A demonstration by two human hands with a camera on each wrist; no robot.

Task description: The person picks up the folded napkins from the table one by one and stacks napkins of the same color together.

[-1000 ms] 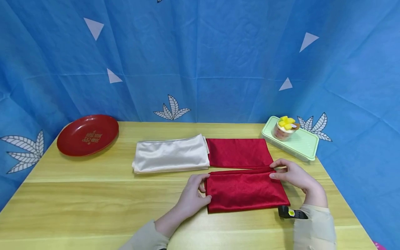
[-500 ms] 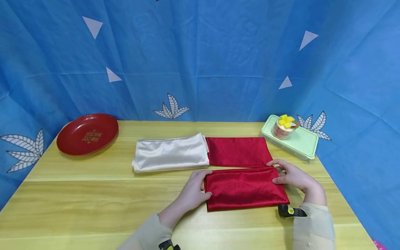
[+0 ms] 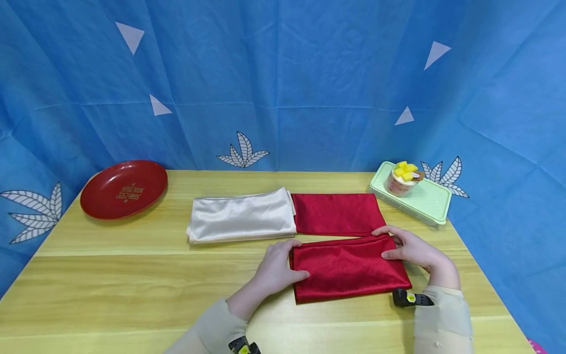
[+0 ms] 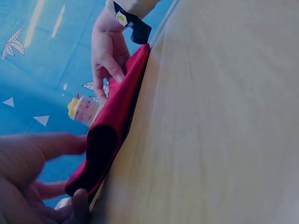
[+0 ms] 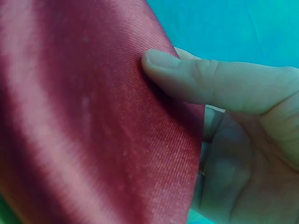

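Note:
A folded red satin cloth [image 3: 349,270] lies nearest the person in the head view. At its left end, my left hand [image 3: 276,268] grips the edge, thumb over the top and fingers by the far corner. From the left wrist side, the cloth's folded end shows a dark open loop between thumb and fingers. My right hand [image 3: 413,248] holds the right end. Its thumb [image 5: 173,74] presses on the satin while the other fingers go behind the edge, partly hidden. Just beyond lies a second folded red cloth [image 3: 338,214], beside a folded white satin cloth [image 3: 243,217].
A red oval plate [image 3: 126,189] with gold characters stands at the back left of the wooden table [image 3: 124,295]. On the back right, a dessert cup [image 3: 400,184] with yellow cubes rests on a pale green lidded box [image 3: 426,204]. A blue curtain [image 3: 309,73] hangs behind.
My left thumb has moved right, from the cloth's edge onto its top. The right fingertips have slid slightly left along the far edge, and the cloth has shifted a little. The other things stayed put.

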